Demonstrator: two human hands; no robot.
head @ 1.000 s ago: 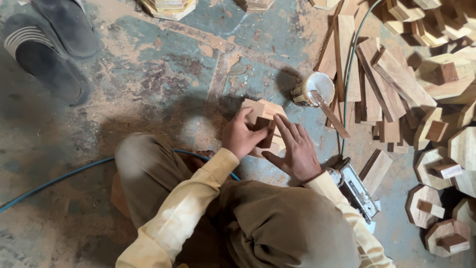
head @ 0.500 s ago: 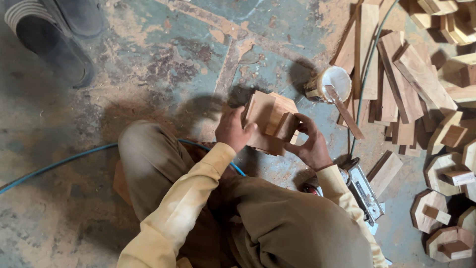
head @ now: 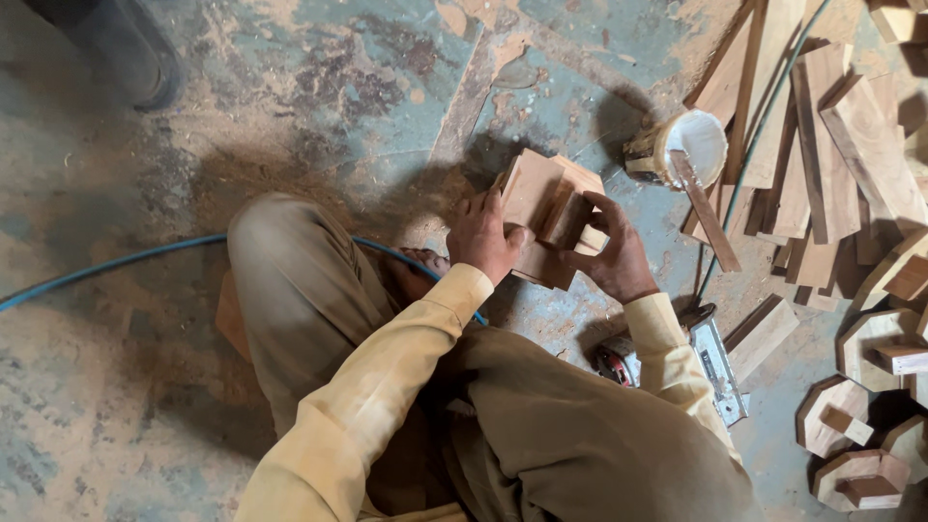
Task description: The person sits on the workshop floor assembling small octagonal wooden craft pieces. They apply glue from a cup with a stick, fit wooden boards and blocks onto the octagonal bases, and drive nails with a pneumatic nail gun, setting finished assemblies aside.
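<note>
Left hand [head: 488, 237] and right hand [head: 614, 256] — both closed on wooden piece [head: 543, 193] (underside hidden), each grip firm

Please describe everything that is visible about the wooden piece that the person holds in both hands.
The wooden piece looks like bare, light brown wood, made of flat boards joined at angles, with a small block fixed on its inner side. It is held tilted above the dusty floor, in front of the person's knees. The left hand grips its left edge, with the thumb on the face. The right hand holds its right side, fingers curled around the block. Its lower part is hidden behind the hands.
</note>
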